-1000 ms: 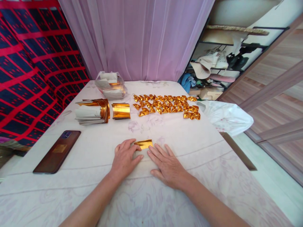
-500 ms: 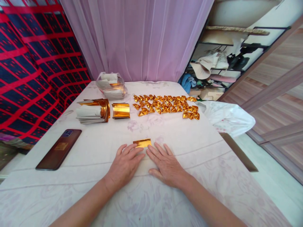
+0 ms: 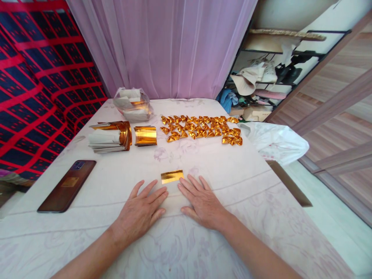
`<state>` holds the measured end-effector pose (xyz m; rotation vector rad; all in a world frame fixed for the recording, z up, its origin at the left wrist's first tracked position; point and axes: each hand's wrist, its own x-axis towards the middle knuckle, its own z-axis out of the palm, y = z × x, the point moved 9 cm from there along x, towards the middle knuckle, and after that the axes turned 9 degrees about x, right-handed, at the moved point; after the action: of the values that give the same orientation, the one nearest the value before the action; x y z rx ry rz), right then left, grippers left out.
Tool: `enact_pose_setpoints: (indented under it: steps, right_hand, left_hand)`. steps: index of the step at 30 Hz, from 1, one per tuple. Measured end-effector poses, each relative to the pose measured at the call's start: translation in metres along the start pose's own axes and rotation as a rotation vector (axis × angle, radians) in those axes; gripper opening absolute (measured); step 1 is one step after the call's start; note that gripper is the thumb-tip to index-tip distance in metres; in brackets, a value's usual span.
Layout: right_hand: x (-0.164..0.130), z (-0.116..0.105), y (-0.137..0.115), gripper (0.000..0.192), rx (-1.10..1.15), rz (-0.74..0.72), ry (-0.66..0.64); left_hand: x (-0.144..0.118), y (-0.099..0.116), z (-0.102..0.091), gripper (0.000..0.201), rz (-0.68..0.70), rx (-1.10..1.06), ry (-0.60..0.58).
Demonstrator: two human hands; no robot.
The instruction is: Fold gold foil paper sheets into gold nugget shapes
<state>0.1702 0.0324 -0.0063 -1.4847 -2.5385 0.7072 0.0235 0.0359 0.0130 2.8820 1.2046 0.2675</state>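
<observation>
A small sheet of gold foil paper [image 3: 171, 176] lies flat on the table in front of my hands. My left hand [image 3: 142, 209] rests palm down, its fingers spread, a short way nearer to me than the sheet and apart from it. With fingers stretched out, my right hand [image 3: 202, 202] lies flat too, and its fingertips reach the sheet's lower right corner. Beyond the sheet, several folded gold foil pieces [image 3: 203, 128] sit in rows. A small stack of gold foil paper [image 3: 145, 136] is to their left.
Left of the small stack stands a thicker bundle of foil paper [image 3: 109, 137], with a plastic bag of paper [image 3: 133, 104] behind it. A phone [image 3: 67, 186] lies at the table's left. Against the right edge hangs a white plastic bag [image 3: 276, 143]. A shelf rack [image 3: 270, 83] stands beyond.
My left hand has drawn back and to the left, off the foil paper, and its fingers have spread. More of the sheet shows. My right hand has hardly moved.
</observation>
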Motion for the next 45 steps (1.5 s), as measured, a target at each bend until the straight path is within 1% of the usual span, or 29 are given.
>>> enact_pose_setpoints:
  steps: [3, 7, 12, 14, 16, 18, 20, 24, 29, 32, 34, 36, 37, 39, 40, 43, 45]
  right_hand:
    - [0.0, 0.001, 0.0, 0.067, -0.009, -0.005, 0.014]
    - [-0.001, 0.001, 0.004, 0.066, -0.009, -0.016, 0.037]
    - [-0.006, -0.008, 0.007, 0.06, -0.026, 0.0, 0.1]
    - [-0.005, -0.011, 0.0, 0.059, -0.042, -0.021, 0.134]
    - [-0.001, -0.009, -0.012, 0.061, -0.045, -0.084, 0.143]
    - [0.006, -0.002, -0.023, 0.063, -0.029, -0.148, 0.101]
    - [0.011, 0.006, -0.027, 0.065, -0.008, -0.161, 0.051]
    - [0.011, 0.01, -0.018, 0.065, 0.006, -0.125, 0.014]
    - [-0.002, 0.004, -0.002, 0.063, -0.017, -0.026, 0.011]
    - [-0.006, 0.0, 0.002, 0.06, -0.017, -0.001, 0.01]
    - [-0.006, -0.009, 0.004, 0.054, -0.02, 0.002, 0.051]
    - [-0.001, -0.022, 0.004, 0.043, -0.04, -0.003, 0.121]
    - [0.002, -0.028, 0.005, 0.036, -0.051, -0.008, 0.156]
    - [0.011, -0.037, 0.005, 0.025, -0.052, -0.026, 0.198]
    - [0.016, -0.041, 0.008, 0.023, -0.034, -0.005, 0.223]
    - [0.027, -0.052, 0.026, 0.025, 0.038, 0.141, 0.377]
    - [0.031, -0.049, 0.031, 0.028, 0.066, 0.157, 0.426]
  left_hand:
    - [0.001, -0.002, -0.002, 0.036, 0.004, 0.014, 0.011]
    - [0.005, 0.0, 0.002, 0.033, 0.061, 0.085, 0.008]
    - [0.007, 0.0, 0.005, 0.031, 0.035, 0.087, 0.018]
    - [0.008, 0.003, 0.003, 0.031, 0.033, 0.085, 0.028]
    - [0.009, 0.004, 0.001, 0.031, 0.033, 0.084, 0.033]
    - [0.009, 0.004, 0.0, 0.031, 0.026, 0.08, 0.035]
    - [0.008, 0.003, 0.001, 0.031, 0.03, 0.073, 0.027]
    - [0.005, -0.002, 0.002, 0.034, 0.021, 0.042, 0.018]
    - [0.003, -0.006, 0.002, 0.035, 0.011, -0.004, 0.046]
    - [0.004, -0.007, 0.002, 0.033, 0.013, 0.007, 0.041]
    - [0.008, -0.007, 0.0, 0.028, 0.008, 0.01, 0.042]
    - [0.015, -0.008, -0.005, 0.021, -0.031, -0.011, 0.056]
    - [0.02, -0.006, -0.008, 0.018, -0.027, -0.033, 0.064]
    - [0.031, -0.007, -0.012, 0.018, -0.058, -0.07, 0.062]
    - [0.036, -0.009, -0.013, 0.017, -0.085, -0.08, 0.055]
    - [0.046, -0.018, -0.009, 0.011, -0.175, -0.139, 0.029]
    - [0.047, -0.023, -0.005, 0.006, -0.228, -0.174, 0.038]
